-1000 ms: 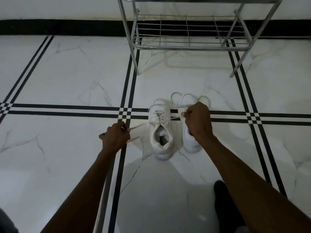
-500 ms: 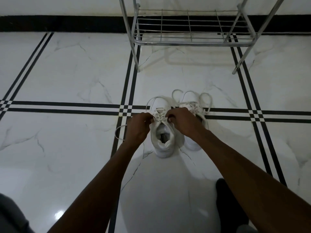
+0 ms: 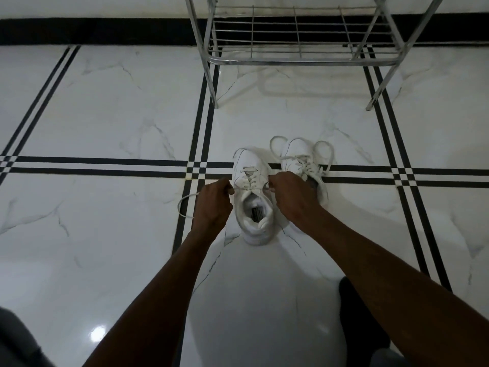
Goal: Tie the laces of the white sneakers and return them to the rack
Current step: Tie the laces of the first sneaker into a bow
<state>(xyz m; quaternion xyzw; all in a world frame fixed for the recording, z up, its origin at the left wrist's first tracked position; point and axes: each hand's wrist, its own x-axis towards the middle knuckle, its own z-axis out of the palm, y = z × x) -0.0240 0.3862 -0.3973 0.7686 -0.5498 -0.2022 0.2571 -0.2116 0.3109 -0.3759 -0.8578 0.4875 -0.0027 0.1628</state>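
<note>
Two white sneakers stand side by side on the marble floor, toes pointing away from me. On either side of the left sneaker (image 3: 253, 207) my hands each pinch one of its laces near the tongue. My left hand (image 3: 213, 201) grips the left lace, whose loose end (image 3: 185, 205) curls out over the floor to the left. My right hand (image 3: 289, 197) grips the right lace close to the eyelets. Behind that hand sits the right sneaker (image 3: 304, 165), partly covered, with a tied bow whose loops spread to both sides.
A metal shoe rack (image 3: 299, 60) stands against the wall beyond the sneakers, and its bottom wire shelf holds nothing. A dark foot (image 3: 362, 327) rests at the lower right and a grey trouser knee (image 3: 16, 340) at the lower left.
Both hands came in from wide apart to the left sneaker's tongue, then drew slightly apart. The left lace went from taut to a slack loop on the floor.
</note>
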